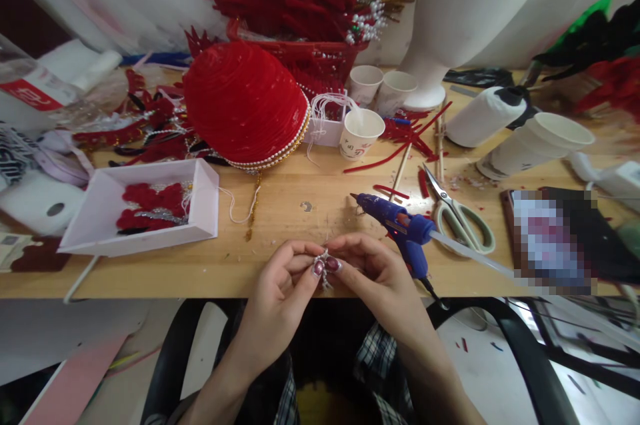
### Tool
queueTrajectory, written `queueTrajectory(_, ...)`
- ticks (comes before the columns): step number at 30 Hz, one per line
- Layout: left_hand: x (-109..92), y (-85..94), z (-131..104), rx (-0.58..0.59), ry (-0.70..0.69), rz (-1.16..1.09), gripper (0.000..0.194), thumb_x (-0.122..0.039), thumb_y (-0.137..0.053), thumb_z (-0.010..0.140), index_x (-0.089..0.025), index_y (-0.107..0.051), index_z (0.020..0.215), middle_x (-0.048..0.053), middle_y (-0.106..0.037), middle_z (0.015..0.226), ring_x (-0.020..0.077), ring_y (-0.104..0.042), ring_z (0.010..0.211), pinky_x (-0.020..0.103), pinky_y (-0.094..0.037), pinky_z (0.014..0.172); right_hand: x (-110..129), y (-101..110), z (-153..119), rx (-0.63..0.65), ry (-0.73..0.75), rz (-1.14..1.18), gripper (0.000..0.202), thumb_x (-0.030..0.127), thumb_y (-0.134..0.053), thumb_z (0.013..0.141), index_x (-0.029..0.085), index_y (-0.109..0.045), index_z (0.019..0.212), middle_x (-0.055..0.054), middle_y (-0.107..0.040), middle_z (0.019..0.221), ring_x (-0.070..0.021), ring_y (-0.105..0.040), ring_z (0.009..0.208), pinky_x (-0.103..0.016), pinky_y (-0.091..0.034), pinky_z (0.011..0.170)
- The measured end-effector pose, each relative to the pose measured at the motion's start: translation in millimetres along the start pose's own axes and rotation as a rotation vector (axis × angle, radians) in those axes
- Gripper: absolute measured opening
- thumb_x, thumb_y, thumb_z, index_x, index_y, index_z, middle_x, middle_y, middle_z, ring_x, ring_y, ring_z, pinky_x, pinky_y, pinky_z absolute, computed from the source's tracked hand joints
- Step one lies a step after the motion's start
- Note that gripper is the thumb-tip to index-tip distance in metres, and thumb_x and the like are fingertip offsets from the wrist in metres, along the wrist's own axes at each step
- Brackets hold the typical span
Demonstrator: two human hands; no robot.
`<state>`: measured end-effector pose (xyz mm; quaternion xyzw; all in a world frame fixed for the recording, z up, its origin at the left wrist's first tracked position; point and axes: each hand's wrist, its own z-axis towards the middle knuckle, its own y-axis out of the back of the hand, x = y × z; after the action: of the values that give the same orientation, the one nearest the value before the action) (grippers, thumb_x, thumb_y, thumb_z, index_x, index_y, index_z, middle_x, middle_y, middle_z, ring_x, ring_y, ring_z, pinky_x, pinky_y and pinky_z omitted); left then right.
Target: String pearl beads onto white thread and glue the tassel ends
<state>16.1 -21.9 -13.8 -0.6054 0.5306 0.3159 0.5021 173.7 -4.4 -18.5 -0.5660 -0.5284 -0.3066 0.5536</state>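
Between both hands, at the front edge of the wooden table, is a small silvery beaded piece [325, 282] with a strand hanging down. My left hand [287, 285] pinches it from the left with thumb and fingertips. From the right, my right hand [373, 278] grips the same piece, its thumb beside the left thumb. Fingers hide part of the piece. A blue glue gun [395, 218] lies just right of my right hand, and scissors with pale green handles [463, 228] lie beyond it.
A white box [205, 212] holds red pieces at left. Behind it stands a red dome [243, 105] with bead trim. Paper cups [361, 135], a thread spool [485, 117], a red basket [320, 58] and a white stand [445, 18] are farther back. A phone [553, 238] lies right.
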Motion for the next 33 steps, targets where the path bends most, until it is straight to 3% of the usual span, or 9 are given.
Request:
queueTrajectory(5, -1, -0.1, -2, -0.013, -0.006, -0.019, 0.009, -0.023, -0.064, 0.094, -0.018, -0.062, 0.101, 0.004, -0.080, 0.096, 0.0140, -0.075, 0.084, 0.023, -0.060, 0.080, 1, 0, -2, -0.044, 0.032, -0.038, 0.011, 0.031, -0.074, 0.088, 0.024, -0.074, 0.096, -0.001, -0.079, 0.088, -0.0132, -0.076, 0.076, -0.023, -0.064, 0.072)
queueTrajectory(9, -4, 1.3, -3, -0.016, 0.012, -0.034, 0.012, -0.024, -0.067, 0.092, -0.017, -0.063, 0.101, 0.006, -0.080, 0.094, 0.0155, -0.076, 0.082, 0.024, -0.061, 0.077, 4, 2, -6, -0.105, 0.207, -0.371, 0.011, 0.024, -0.070, 0.090, 0.025, -0.077, 0.099, -0.002, -0.079, 0.098, -0.0160, -0.076, 0.089, -0.026, -0.063, 0.079)
queueTrajectory(14, -6, 0.8, -4, -0.005, 0.004, -0.003, 0.012, -0.025, -0.067, 0.092, -0.017, -0.064, 0.102, 0.006, -0.080, 0.096, 0.0160, -0.076, 0.084, 0.025, -0.061, 0.080, 11, 6, -11, -0.013, 0.308, -0.637, 0.019, 0.016, -0.066, 0.092, 0.025, -0.077, 0.105, -0.003, -0.078, 0.101, -0.0156, -0.073, 0.094, -0.026, -0.059, 0.082)
queueTrajectory(23, -8, -2.0, -7, 0.012, -0.027, 0.006, 0.009, -0.017, -0.063, 0.092, -0.019, -0.065, 0.101, 0.003, -0.081, 0.092, 0.0123, -0.077, 0.080, 0.019, -0.061, 0.078, 13, 6, -12, 0.062, 0.338, -0.642, 0.024, 0.015, -0.057, 0.098, 0.023, -0.075, 0.110, -0.005, -0.077, 0.101, -0.0152, -0.071, 0.091, -0.026, -0.056, 0.080)
queueTrajectory(29, -10, -4.2, -6, 0.022, -0.041, 0.002, 0.009, -0.016, -0.066, 0.090, -0.018, -0.064, 0.098, 0.003, -0.080, 0.088, 0.0125, -0.077, 0.075, 0.019, -0.061, 0.075, 9, 7, -13, -0.005, 0.305, -0.648, 0.022, 0.018, -0.055, 0.099, 0.022, -0.076, 0.106, -0.003, -0.075, 0.089, -0.0145, -0.069, 0.081, -0.026, -0.055, 0.072)
queueTrajectory(33, -9, -4.9, -8, 0.002, -0.030, 0.007, 0.009, -0.018, -0.067, 0.089, -0.018, -0.065, 0.098, 0.003, -0.080, 0.087, 0.0131, -0.076, 0.073, 0.020, -0.061, 0.072, 10, 8, -14, 0.020, 0.277, -0.595, 0.022, 0.019, -0.058, 0.099, 0.023, -0.077, 0.109, -0.005, -0.077, 0.099, -0.0156, -0.072, 0.088, -0.027, -0.057, 0.077)
